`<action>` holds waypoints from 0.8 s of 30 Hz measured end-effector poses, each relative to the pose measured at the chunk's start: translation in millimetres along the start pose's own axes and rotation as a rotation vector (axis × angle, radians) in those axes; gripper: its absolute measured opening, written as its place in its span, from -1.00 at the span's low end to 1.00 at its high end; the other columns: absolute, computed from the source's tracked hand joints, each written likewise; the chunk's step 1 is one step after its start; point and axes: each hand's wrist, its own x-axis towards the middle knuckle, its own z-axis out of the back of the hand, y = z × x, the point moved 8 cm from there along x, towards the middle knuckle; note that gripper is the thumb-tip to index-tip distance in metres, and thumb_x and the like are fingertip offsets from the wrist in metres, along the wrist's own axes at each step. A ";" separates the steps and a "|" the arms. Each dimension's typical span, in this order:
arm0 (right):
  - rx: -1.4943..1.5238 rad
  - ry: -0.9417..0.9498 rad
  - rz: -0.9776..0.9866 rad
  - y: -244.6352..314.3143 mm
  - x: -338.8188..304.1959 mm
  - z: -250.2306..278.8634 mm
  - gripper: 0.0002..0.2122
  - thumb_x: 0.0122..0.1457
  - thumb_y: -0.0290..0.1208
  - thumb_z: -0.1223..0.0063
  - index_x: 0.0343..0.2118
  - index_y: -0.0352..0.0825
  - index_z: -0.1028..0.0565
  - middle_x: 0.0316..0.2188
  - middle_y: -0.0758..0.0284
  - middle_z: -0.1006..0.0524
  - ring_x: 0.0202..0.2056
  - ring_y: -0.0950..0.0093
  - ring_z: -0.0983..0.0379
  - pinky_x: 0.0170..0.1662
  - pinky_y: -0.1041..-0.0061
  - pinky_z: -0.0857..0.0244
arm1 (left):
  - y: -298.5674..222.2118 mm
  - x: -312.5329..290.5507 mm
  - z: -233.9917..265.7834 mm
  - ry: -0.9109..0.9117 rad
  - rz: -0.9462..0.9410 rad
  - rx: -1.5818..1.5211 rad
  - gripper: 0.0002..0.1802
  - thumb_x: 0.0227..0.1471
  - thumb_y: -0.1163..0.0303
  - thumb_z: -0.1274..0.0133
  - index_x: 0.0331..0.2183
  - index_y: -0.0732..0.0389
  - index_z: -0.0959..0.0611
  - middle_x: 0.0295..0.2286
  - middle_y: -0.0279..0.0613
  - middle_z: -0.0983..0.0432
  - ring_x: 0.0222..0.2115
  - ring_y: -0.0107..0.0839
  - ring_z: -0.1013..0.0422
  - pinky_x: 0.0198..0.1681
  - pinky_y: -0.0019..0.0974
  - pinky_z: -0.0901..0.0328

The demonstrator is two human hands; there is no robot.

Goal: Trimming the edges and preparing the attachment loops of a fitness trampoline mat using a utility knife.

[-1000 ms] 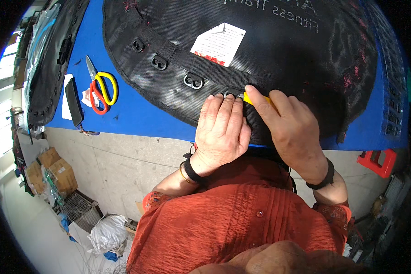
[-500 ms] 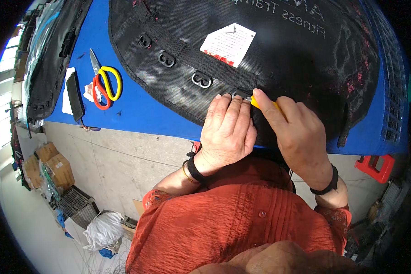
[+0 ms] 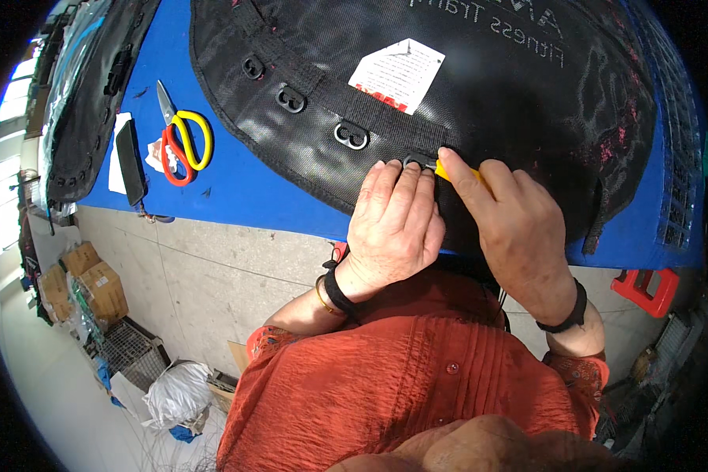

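1. A round black mesh mat (image 3: 464,94) lies on the blue tabletop (image 3: 244,189), its bound edge toward the person. A row of metal loops (image 3: 352,135) is set along a black webbing band near that edge.
2. The left hand (image 3: 397,224) lies flat on the mat's edge, fingers together and pressing the fabric down just beside the nearest loop.
3. The right hand (image 3: 511,224) has its fingers clamped on a small yellow-handled tool (image 3: 451,171). The tool's tip meets the webbing where the two hands come together; what kind of tip it has is hidden.
4. The step in hand looks like work on that one loop at the rim. The next move would call for a steady hold from the left hand and a short, controlled push of the tool.
5. A white paper label (image 3: 397,75) lies on the mat farther in.
6. To the left on the tabletop lie scissors (image 3: 182,141) with yellow and red handles and a dark flat phone-like object (image 3: 130,161).
7. Below the tabletop is a concrete floor (image 3: 212,275) with cardboard boxes (image 3: 86,279), a white bag (image 3: 177,389) and a red stool (image 3: 645,287).
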 end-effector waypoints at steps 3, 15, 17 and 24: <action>-0.015 0.021 -0.031 0.7 -0.6 -0.7 -0.52 0.21 -0.40 -0.08 0.23 -0.16 -0.52 -0.38 0.38 -0.38 -0.43 0.42 -0.43 -0.34 0.46 -0.42 | 0.8 0.7 -1.6 0.015 0.004 -0.013 -0.52 -0.09 0.44 -0.19 -0.06 0.40 -0.69 -0.09 0.10 -0.59 -0.02 0.06 -0.50 0.16 0.11 -0.38; 0.050 0.025 -0.135 -2.7 -12.2 2.2 -0.50 0.20 -0.50 -0.11 0.24 -0.15 -0.52 -0.37 0.37 -0.41 -0.43 0.40 -0.45 -0.33 0.41 -0.43 | 0.0 0.4 -0.6 0.016 0.008 -0.003 -0.54 -0.07 0.42 -0.18 -0.07 0.38 -0.70 -0.07 0.08 -0.59 -0.01 0.05 -0.49 0.17 0.09 -0.37; 0.026 0.017 -0.128 -2.4 -13.9 2.1 -0.51 0.21 -0.43 -0.08 0.25 -0.15 -0.51 -0.37 0.38 -0.41 -0.43 0.41 -0.46 -0.35 0.43 -0.44 | 0.3 -0.2 -0.7 0.013 0.008 0.004 -0.54 -0.06 0.42 -0.18 -0.07 0.37 -0.70 -0.07 0.07 -0.59 -0.01 0.05 -0.49 0.18 0.08 -0.37; -0.006 0.006 -0.145 -6.6 -20.5 2.2 -0.51 0.21 -0.44 -0.08 0.25 -0.13 -0.50 -0.35 0.37 -0.41 -0.42 0.41 -0.45 -0.34 0.43 -0.44 | 1.3 -1.0 -1.5 0.014 0.013 0.010 -0.53 -0.05 0.41 -0.18 -0.05 0.35 -0.70 -0.07 0.06 -0.58 0.00 0.04 -0.48 0.19 0.07 -0.35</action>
